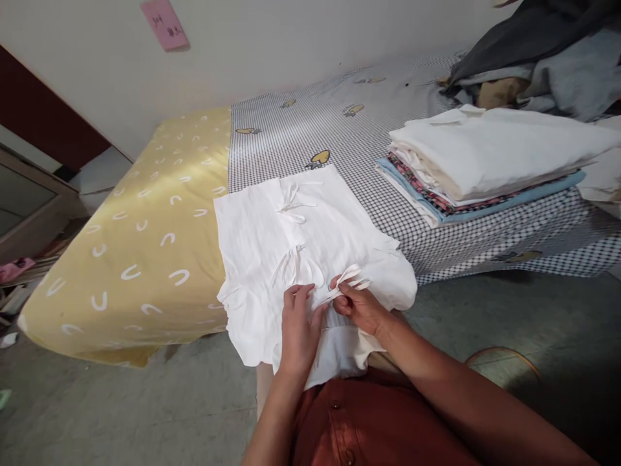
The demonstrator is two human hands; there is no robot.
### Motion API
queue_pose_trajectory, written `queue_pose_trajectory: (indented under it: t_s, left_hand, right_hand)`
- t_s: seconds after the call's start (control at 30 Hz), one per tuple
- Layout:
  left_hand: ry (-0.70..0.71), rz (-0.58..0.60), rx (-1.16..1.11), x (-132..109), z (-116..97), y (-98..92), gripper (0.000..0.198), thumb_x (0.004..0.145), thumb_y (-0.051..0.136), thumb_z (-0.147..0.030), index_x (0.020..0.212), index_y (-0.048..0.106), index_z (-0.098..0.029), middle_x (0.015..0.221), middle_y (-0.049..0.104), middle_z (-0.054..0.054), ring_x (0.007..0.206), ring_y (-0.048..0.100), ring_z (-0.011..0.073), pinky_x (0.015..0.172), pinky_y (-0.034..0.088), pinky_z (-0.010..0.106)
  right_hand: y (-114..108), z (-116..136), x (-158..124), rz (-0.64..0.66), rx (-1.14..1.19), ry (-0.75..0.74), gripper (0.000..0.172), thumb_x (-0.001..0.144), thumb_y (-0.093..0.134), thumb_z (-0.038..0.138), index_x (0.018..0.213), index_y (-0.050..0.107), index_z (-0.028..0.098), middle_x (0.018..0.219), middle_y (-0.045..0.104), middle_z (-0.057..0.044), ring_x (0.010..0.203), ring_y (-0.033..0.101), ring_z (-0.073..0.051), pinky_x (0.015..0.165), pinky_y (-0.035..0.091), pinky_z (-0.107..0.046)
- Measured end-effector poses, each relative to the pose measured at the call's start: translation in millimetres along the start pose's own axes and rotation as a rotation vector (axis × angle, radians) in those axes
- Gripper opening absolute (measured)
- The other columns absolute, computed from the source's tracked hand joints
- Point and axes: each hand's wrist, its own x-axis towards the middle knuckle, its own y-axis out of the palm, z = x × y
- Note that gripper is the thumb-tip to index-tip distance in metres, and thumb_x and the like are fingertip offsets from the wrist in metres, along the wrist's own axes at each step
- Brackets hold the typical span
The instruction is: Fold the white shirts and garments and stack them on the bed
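Note:
A white blouse (252,239) lies spread over the bed's front edge, with its lower part hanging toward my lap. Two tied bows, an upper one (290,199) and a middle one (292,264), run down its front. My right hand (361,307) pinches a looped white fabric tie (354,277) between thumb and fingers, at the near end of this row. Beside it, my left hand (298,330) rests on the cloth with bent fingers, its thumb and fingertips closed at the other end of that tie. The left fingertips are partly hidden.
On the right of the checked bedsheet (291,142) sits a stack of folded clothes (490,155), with a heap of grey clothes (572,65) behind. A yellow cover (160,213) drapes the bed's left part. A pink paper (165,24) is on the wall.

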Motion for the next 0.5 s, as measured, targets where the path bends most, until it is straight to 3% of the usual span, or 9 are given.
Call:
queue_pose_trajectory:
  t_s: [0.1, 0.23, 0.4, 0.5]
  left_hand:
    - [0.072, 0.087, 0.115, 2, -9, 6.7, 0.036, 0.092, 0.061, -0.023, 0.128, 0.058, -0.024, 0.127, 0.060, 0.010, 0.120, 0.059, 0.0257, 0.101, 0.048, 0.045]
    - [0.113, 0.234, 0.296, 9, -20, 13.5, 0.025, 0.098, 0.049, -0.021, 0.119, 0.064, -0.023, 0.111, 0.072, 0.007, 0.107, 0.064, 0.0244, 0.098, 0.045, 0.045]
    - [0.152, 0.213, 0.376, 11, -17, 16.7, 0.028, 0.100, 0.042, -0.021, 0.116, 0.066, -0.022, 0.107, 0.074, 0.007, 0.104, 0.063, 0.0229, 0.106, 0.036, 0.046]
    - [0.013, 0.224, 0.235, 17, -14, 14.6, 0.029, 0.099, 0.041, -0.020, 0.107, 0.069, -0.023, 0.101, 0.074, 0.005, 0.103, 0.063, 0.0225, 0.104, 0.035, 0.045]
  right_hand:
    - [0, 0, 0, -0.023, 0.000, 0.001, 0.043, 0.066, 0.086, 0.054, 0.084, 0.064, 0.021, 0.049, 0.042, 0.010, 0.044, 0.032, -0.007, 0.046, 0.024, -0.023]
    - [0, 1, 0, -0.061, 0.011, -0.002, 0.045, 0.063, 0.087, 0.055, 0.084, 0.067, 0.020, 0.047, 0.041, 0.010, 0.044, 0.032, -0.007, 0.045, 0.026, -0.024]
    - [0, -1, 1, -0.066, 0.016, -0.003, 0.045, 0.061, 0.088, 0.053, 0.084, 0.069, 0.020, 0.047, 0.041, 0.010, 0.043, 0.029, -0.006, 0.046, 0.026, -0.024]
    - [0, -2, 1, -0.031, -0.014, 0.009, 0.040, 0.063, 0.086, 0.052, 0.079, 0.068, 0.020, 0.048, 0.041, 0.010, 0.043, 0.028, -0.007, 0.046, 0.024, -0.024]
